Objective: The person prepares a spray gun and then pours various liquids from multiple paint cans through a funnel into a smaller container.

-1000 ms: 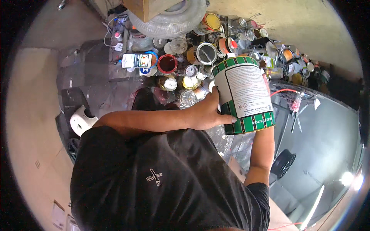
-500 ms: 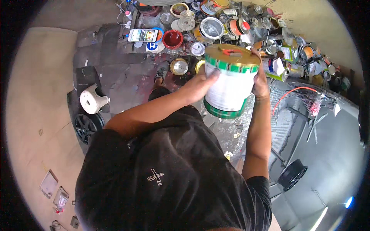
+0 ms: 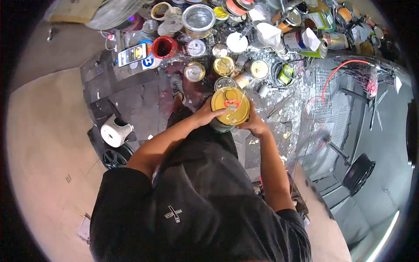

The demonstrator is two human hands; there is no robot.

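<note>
A large paint can point(image 3: 239, 97) with a gold lid is between my two hands, low in front of my body. Its lid faces up and carries a small red-orange piece with a loop shape near the middle. My left hand point(image 3: 207, 115) grips the can's left side, thumb at the lid's edge. On the other side, my right hand point(image 3: 255, 124) is closed around the can's lower right. Lid and hands hide most of the can's wall; a bit of green shows beneath the rim. Whether its base rests on anything is hidden.
Small cans with gold rims point(image 3: 194, 71) stand just beyond, near a red pot point(image 3: 165, 47) and a grey-filled tub point(image 3: 199, 19). A phone point(image 3: 132, 55) lies at the left. Crowded cans fill the far right. A red hose point(image 3: 345, 65) curves beside a wheel rim point(image 3: 358, 174).
Both hands have brought the can lower and to the left. Its white and green side faced me before; now mostly the lid shows. The head view has shifted too.
</note>
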